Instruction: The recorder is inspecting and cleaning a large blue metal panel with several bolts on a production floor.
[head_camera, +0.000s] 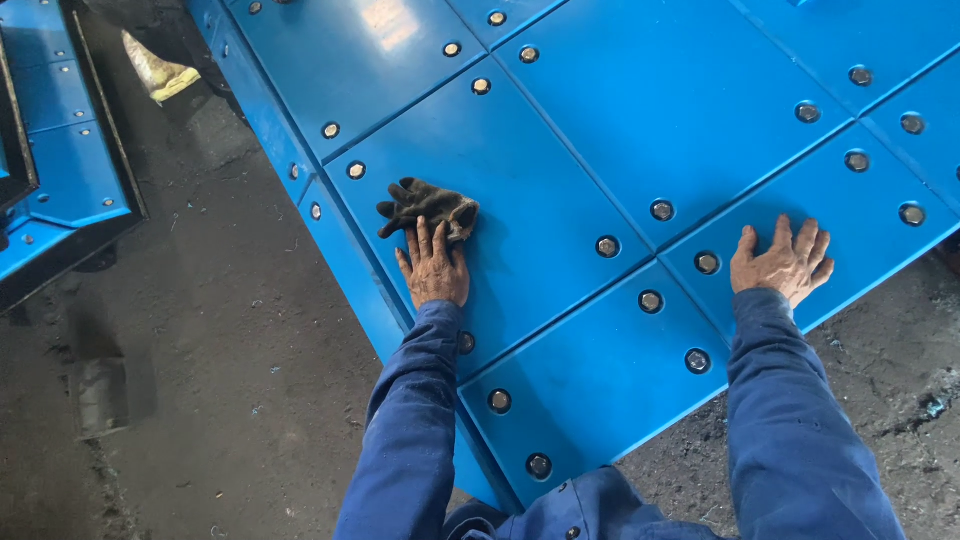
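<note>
A big blue panelled surface (560, 200) stretches ahead of me, made of flat rectangular plates joined along straight seams and pinned down with round dark bolts (607, 246) near their corners. It sits above a grimy concrete floor (200, 380), and a second blue structure (60, 170) stands off to my left, well apart.

Both my arms reach forward in dark blue sleeves (790, 420), elbows nearly straight. My right hand (783, 264) lies palm down on a plate near its lower edge, fingers spread and slightly fanned, grasping nothing; a bolt sits just beside its thumb.

My left hand (434, 270) also rests flat, palm down, fingers extended together and pointing away from me. Its fingertips press onto the near edge of a crumpled dark work glove (430, 207), which lies on the plate close to the surface's left border. The hand is not closed around the glove; it only touches it from above, with the glove's fingers sticking out to the left.
</note>
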